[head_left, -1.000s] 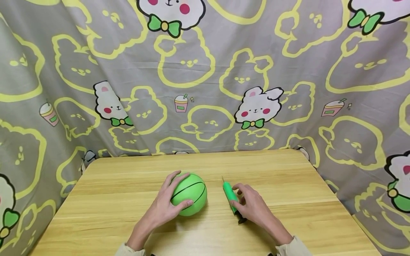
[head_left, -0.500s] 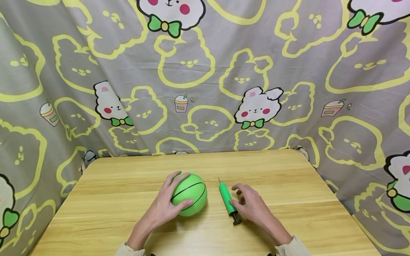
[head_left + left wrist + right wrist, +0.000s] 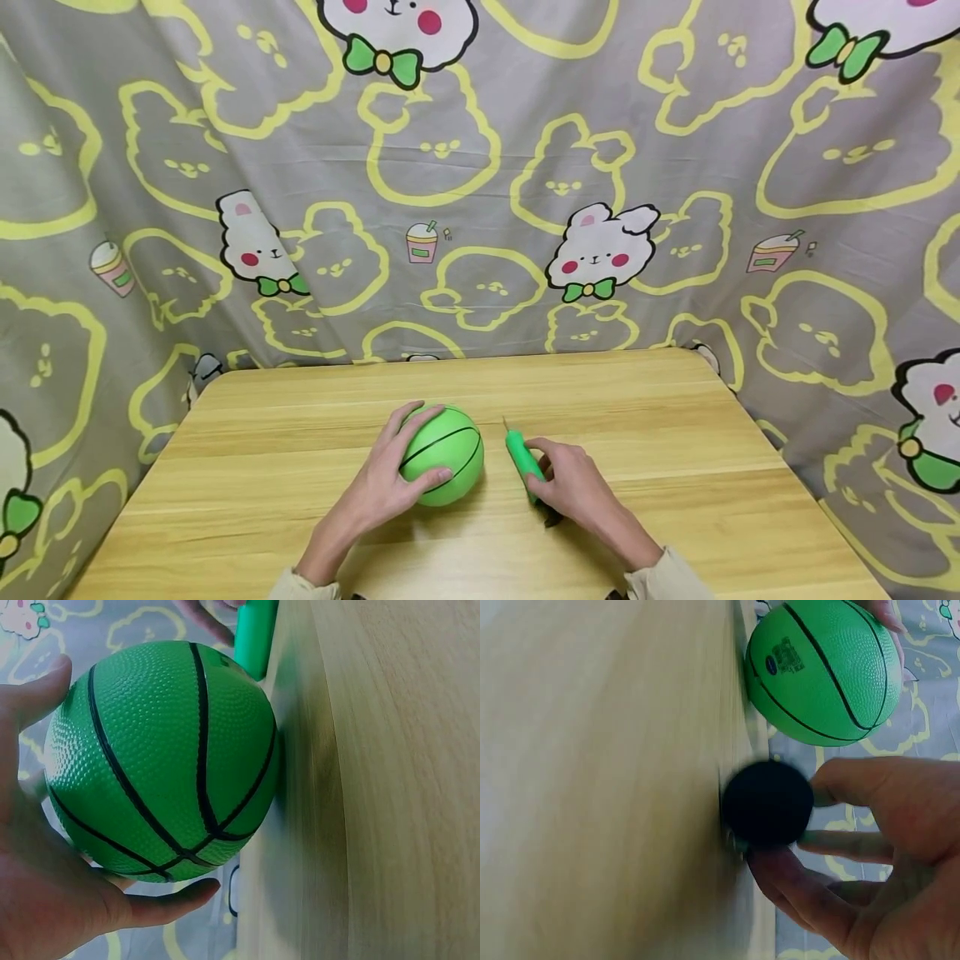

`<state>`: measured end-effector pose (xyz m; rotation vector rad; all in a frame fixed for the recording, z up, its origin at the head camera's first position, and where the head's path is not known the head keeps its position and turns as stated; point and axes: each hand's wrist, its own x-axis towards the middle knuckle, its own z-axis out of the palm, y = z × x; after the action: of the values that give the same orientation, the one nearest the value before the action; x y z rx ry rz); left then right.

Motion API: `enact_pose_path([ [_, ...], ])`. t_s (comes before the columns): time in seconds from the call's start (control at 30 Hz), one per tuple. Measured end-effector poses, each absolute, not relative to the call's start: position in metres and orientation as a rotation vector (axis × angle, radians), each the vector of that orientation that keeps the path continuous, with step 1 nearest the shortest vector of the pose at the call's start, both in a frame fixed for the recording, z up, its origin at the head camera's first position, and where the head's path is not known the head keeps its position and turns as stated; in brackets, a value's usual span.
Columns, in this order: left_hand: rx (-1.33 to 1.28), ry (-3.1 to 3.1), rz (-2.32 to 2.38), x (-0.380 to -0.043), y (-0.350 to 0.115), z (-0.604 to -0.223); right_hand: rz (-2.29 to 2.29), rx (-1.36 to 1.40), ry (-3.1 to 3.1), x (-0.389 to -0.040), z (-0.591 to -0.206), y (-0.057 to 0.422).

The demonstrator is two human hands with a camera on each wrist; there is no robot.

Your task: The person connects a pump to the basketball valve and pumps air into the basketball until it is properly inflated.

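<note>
A small green basketball with black seams rests on the wooden table. My left hand holds it from the left, fingers over its top and thumb across the near side. To the ball's right lies a green hand pump, its thin needle pointing away and left. The right hand grips the pump from the right, thumb and fingers on either side of its body, partly covering it. In the right wrist view, the pump's round black handle end faces the camera between thumb and fingers.
The wooden table has rounded far corners. Behind and on both sides hangs a grey curtain printed with yellow outlines and white rabbits. A narrow strip of tabletop separates ball and pump.
The pump has shifted left, closer to the ball. The right hand has moved left after it and now covers more of its body. The left hand and ball stay put.
</note>
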<state>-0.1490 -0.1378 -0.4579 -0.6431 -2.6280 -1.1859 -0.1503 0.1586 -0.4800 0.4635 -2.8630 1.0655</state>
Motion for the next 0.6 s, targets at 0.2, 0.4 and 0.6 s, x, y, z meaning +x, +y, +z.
enact_pose_path([
  [0.2, -0.643, -2.641, -1.191, -0.1504, -0.1354, -0.4572, 0.964, 0.315, -2.847, -0.1532, -0.4790, 0.1637],
  [0.4, -0.645, -2.639, -1.192, -0.1510, -0.1363, -0.4568, 0.959, 0.313, -2.835, -0.1549, -0.4811, 0.1650],
  [0.6, -0.628, -2.647, -1.196, -0.1506, -0.1373, -0.4570, 0.942, 0.307, -2.850, -0.1532, -0.4807, 0.1652],
])
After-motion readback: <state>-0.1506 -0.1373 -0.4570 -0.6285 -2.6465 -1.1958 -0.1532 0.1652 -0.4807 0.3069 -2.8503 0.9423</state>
